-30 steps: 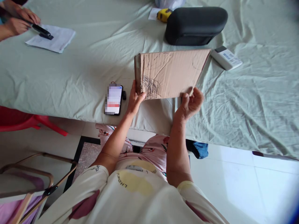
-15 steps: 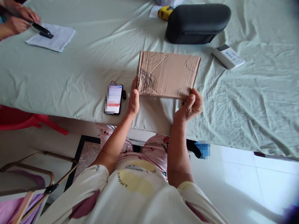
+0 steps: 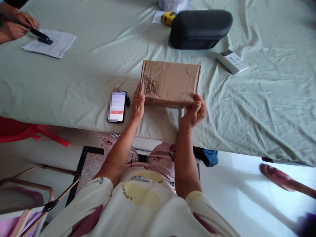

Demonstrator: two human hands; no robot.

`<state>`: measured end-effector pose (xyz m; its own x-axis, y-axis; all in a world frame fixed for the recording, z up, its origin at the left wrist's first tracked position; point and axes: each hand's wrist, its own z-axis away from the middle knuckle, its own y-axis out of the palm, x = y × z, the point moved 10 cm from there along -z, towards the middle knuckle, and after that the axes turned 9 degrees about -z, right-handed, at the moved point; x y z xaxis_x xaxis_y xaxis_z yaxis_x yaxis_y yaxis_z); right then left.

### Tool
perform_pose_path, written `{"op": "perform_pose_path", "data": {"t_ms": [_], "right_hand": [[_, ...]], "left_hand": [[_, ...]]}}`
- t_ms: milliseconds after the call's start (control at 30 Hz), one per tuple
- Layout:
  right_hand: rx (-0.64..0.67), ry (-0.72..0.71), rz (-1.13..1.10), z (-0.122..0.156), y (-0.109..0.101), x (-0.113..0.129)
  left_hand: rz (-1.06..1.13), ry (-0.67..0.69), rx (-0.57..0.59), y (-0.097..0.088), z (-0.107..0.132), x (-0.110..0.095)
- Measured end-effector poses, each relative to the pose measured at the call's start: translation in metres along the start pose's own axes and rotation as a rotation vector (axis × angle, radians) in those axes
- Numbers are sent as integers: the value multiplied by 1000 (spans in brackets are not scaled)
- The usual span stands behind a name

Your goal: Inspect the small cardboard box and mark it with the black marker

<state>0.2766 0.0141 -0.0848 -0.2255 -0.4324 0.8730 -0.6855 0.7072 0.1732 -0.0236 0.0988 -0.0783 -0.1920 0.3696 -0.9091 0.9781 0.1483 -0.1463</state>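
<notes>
Between my two hands is a brown cardboard box (image 3: pixel 172 80) with dark pen scribbles on its top, mostly at the left end. My left hand (image 3: pixel 139 104) grips its left side, thumb at the near left corner and the other fingers partly hidden behind the side. At the near right corner, my right hand (image 3: pixel 196 112) holds the box with curled fingers. A lit phone (image 3: pixel 117 107) lies on the cloth left of my left hand, with a small black piece (image 3: pixel 127 101) against its right edge.
On the pale green tablecloth (image 3: pixel 93 75) stand a black hard case (image 3: pixel 201 29), a yellow tape measure (image 3: pixel 168 18) and a small white box (image 3: pixel 232 61). Another person's hands (image 3: pixel 18 24) hold a black stapler (image 3: pixel 41 35) over papers (image 3: pixel 53 46). A red stool (image 3: pixel 22 130) is at left.
The view has shifted slightly, and the box's near side shows more now. Both hands keep hold of it. Another person's foot in a pink shoe has appeared at lower right.
</notes>
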Motion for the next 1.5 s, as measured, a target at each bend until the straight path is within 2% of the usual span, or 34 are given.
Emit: {"op": "perform_pose_path", "data": {"t_ms": [100,267,367,533,700,833,967,1067,1167,1333,1500], "right_hand": [[64,-7,-2,0,6,7],[151,-102,68,-3,14,19],[125,-41,48,-3,12,7],[62,154,36,6,2,-24],[188,143,221,13,2,-24],[160,136,295,14,0,-20],[61,104,178,14,-2,-3],[-10,16,53,13,-6,22],[-17,-77,-30,12,-8,49],[26,-111,39,13,-8,77],[139,-75,213,18,5,85]], "left_hand": [[0,-1,23,4,-3,8],[-130,23,12,5,-2,14],[-189,50,14,4,0,13],[-329,40,-9,-1,4,24],[-446,-30,35,3,5,40],[-437,-56,-9,-2,6,38],[-382,-21,-114,-12,8,21],[-356,26,-210,-21,13,0],[-379,42,-285,-31,20,-24],[-442,67,-241,-30,26,-56],[-419,65,-161,-18,24,-68]]}}
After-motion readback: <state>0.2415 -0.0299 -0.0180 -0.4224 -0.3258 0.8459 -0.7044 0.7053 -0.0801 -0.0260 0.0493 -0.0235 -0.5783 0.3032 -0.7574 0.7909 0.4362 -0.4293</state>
